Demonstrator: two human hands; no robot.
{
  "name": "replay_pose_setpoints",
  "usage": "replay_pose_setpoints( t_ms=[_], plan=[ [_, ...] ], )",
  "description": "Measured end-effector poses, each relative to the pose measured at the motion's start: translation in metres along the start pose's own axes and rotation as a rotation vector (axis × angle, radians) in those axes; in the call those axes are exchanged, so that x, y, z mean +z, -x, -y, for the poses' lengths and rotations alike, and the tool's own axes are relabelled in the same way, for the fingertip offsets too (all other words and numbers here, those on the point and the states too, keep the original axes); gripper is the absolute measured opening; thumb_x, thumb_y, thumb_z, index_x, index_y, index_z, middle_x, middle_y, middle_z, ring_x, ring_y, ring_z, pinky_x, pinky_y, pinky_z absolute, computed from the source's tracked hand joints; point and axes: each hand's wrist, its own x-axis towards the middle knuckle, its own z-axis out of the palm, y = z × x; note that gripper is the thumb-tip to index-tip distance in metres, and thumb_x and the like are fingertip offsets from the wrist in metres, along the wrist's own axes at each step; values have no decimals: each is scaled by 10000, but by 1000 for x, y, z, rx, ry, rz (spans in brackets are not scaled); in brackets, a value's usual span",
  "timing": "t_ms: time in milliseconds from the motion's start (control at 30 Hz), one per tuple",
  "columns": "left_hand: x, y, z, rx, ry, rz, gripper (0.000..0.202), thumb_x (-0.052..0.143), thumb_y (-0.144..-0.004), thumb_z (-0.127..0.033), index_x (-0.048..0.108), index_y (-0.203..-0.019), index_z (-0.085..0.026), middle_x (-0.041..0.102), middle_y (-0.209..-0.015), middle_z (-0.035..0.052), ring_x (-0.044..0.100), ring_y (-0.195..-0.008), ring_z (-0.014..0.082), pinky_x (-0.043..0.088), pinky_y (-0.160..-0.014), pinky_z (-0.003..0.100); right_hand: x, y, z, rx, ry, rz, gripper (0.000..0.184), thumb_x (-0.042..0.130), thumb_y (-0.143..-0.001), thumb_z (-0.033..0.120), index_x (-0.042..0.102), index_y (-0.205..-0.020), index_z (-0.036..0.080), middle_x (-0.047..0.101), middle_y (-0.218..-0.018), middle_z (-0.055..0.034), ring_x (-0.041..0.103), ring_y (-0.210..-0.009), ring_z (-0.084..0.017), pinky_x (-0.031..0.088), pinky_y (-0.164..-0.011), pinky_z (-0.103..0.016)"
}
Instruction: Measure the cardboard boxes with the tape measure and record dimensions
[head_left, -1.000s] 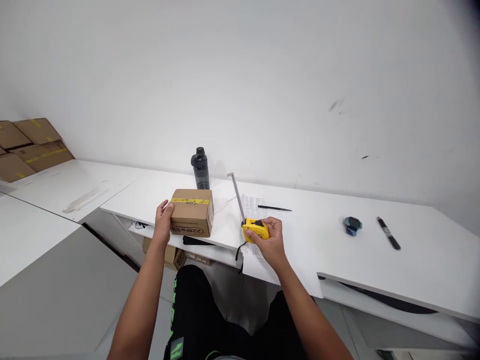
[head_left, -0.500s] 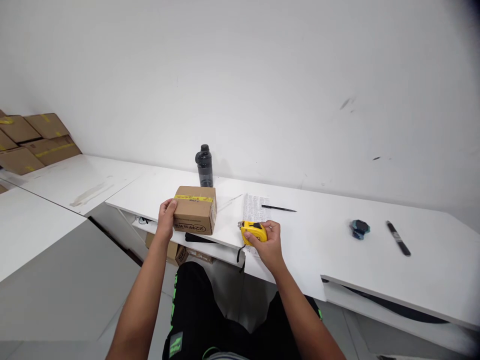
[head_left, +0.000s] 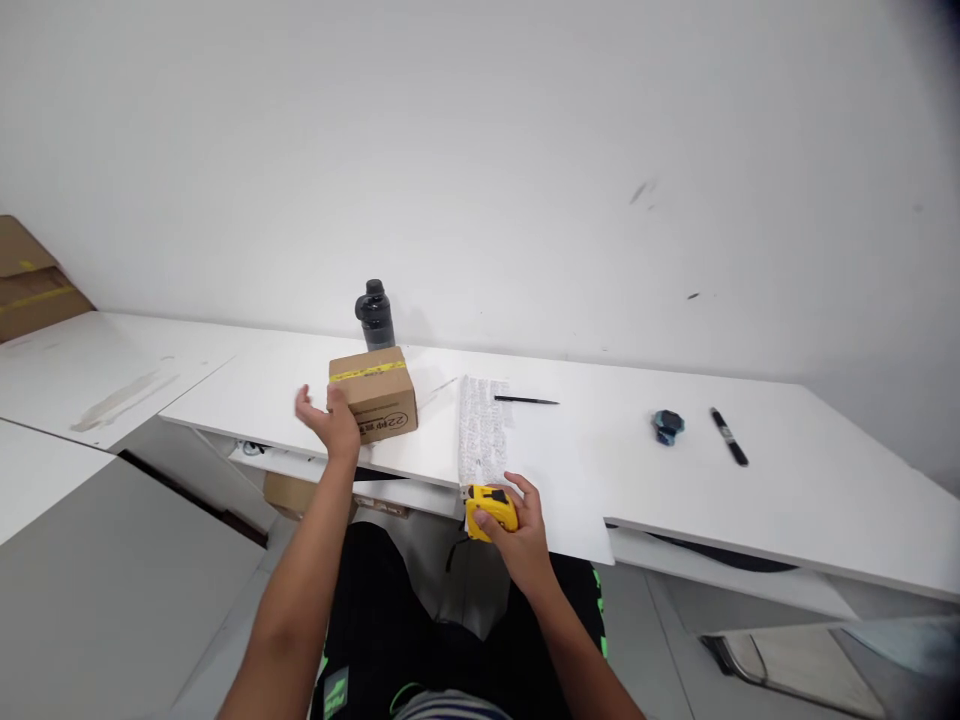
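A small cardboard box (head_left: 379, 399) with a yellow tape strip sits on the white table (head_left: 585, 450). My left hand (head_left: 326, 418) rests at the box's left near corner, fingers spread and curved, thumb touching the box. My right hand (head_left: 517, 525) is closed round a yellow tape measure (head_left: 489, 509), held just off the table's front edge above my lap, with its blade pulled in. A printed paper sheet (head_left: 480, 435) lies on the table just beyond the tape measure.
A dark bottle (head_left: 376, 314) stands behind the box. A black pen (head_left: 526, 400), a small blue-black object (head_left: 667, 426) and a black marker (head_left: 729, 437) lie to the right. Cardboard boxes (head_left: 34, 280) are stacked far left. More boxes (head_left: 294, 493) sit under the table.
The tape's blade retracted into the case. My right hand drew the tape measure back off the table edge toward me. My left hand loosened from the box's side, fingers opening.
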Motion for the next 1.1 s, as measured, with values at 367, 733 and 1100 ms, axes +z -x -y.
replay_pose_setpoints(
  t_ms=[367, 733, 1100],
  plan=[
    [-7, 224, -42, -145, 280, 1389, 532, 509, -887, -539, 477, -1351, -281, 562, -1317, 114, 558, -1171, 255, 442, -1010, 425, -56, 14, 25, -45, -89, -261, 586, 631, -811, 570, 425, -1311, 346, 620, -1195, -92, 653, -1034, -275, 568, -796, -428],
    [186, 106, -5, -234, 217, 943, 509, 531, -843, -598, 613, -1092, -161, 666, -861, 54, 615, -792, 184, 480, -725, 302, -70, -218, 54, -285, 1199, 103, 383, 457, -949, 383, 524, -1287, 216, 703, -796, -67, 661, -733, -220, 478, -742, -357],
    [218, 95, 44, -154, 84, 986, 379, 469, -926, -497, 632, -1106, -207, 651, -1117, 73, 601, -1020, 194, 467, -878, 303, -95, -248, 11, -329, 1411, -29, 344, 357, -985, 364, 658, -1044, 209, 735, -900, -90, 675, -709, -224, 445, -603, -301]
  ],
)
